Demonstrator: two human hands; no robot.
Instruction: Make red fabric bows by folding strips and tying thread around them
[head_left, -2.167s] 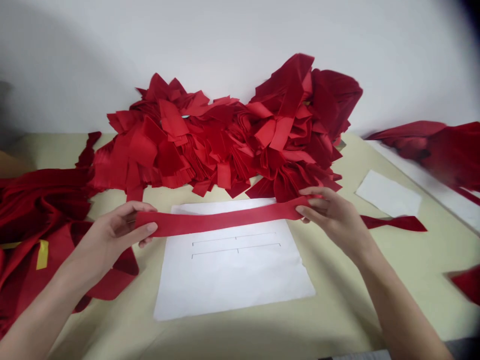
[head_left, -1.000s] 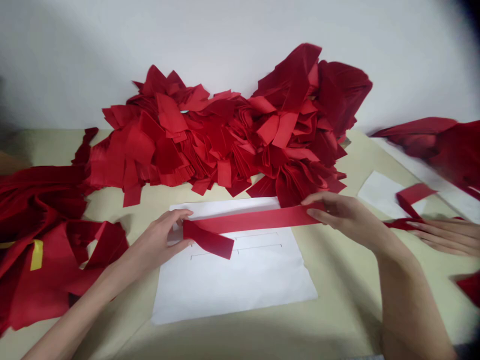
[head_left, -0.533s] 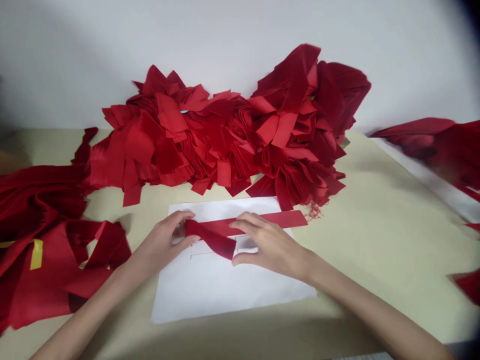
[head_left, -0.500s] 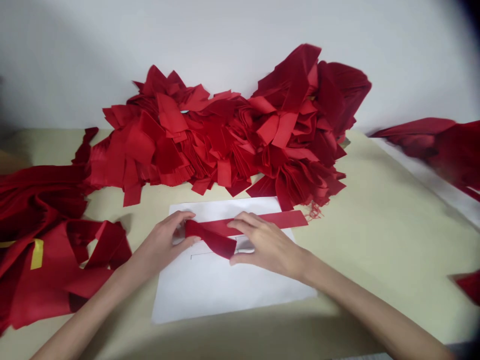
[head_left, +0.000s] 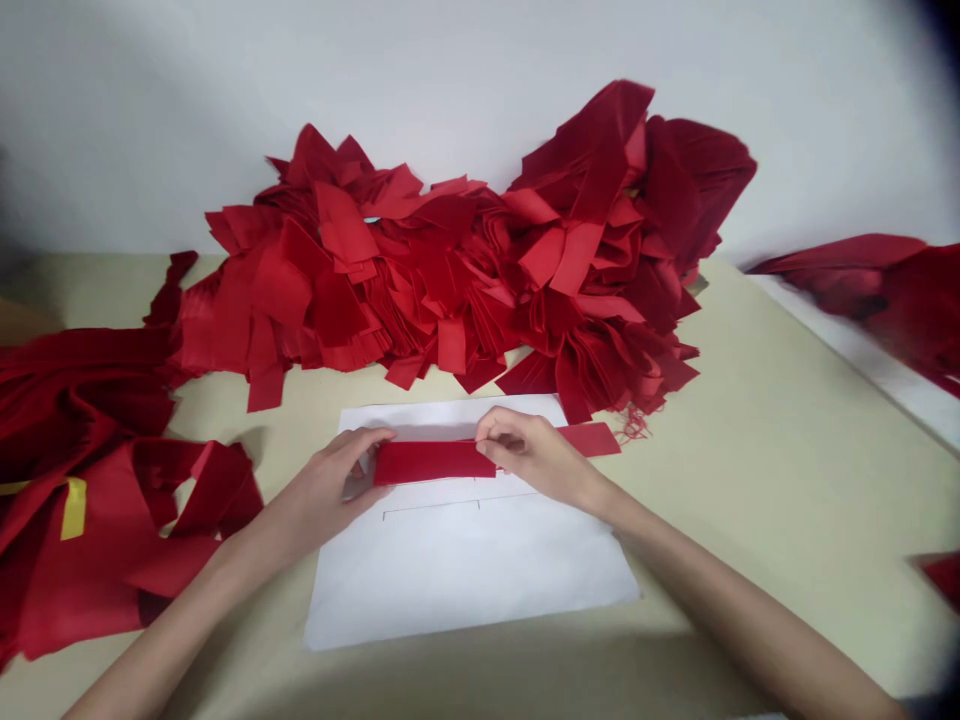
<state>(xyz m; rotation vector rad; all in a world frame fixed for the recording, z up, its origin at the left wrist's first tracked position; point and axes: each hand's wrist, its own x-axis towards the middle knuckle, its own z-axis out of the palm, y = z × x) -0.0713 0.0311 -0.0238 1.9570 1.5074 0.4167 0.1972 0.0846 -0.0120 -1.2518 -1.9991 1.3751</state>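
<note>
A red velvet fabric strip (head_left: pixel 431 461) lies folded back over itself on a white sheet of paper (head_left: pixel 465 580) marked with thin black lines. At the fold on the strip's left end, my left hand (head_left: pixel 337 475) holds it between thumb and fingers. My right hand (head_left: pixel 525 447) pinches the upper right part of the folded-over layer, its thumb and forefinger together. The strip's lower layer sticks out to the right beyond my right hand. Part of the drawn lines is covered by the strip and the hands.
A large heap of red fabric strips (head_left: pixel 420 270) runs along the wall behind the paper. More red fabric (head_left: pixel 82 540) with a yellow piece (head_left: pixel 73 508) lies at left. At right, red cloth (head_left: pixel 885 290) rests by a white edge. Loose red threads (head_left: pixel 636 425) lie near the heap.
The strip's upper layer, twisted and raised before, now lies flat along the lower one. My right hand has moved slightly right and up, closing into a pinch. My left hand stays at the fold.
</note>
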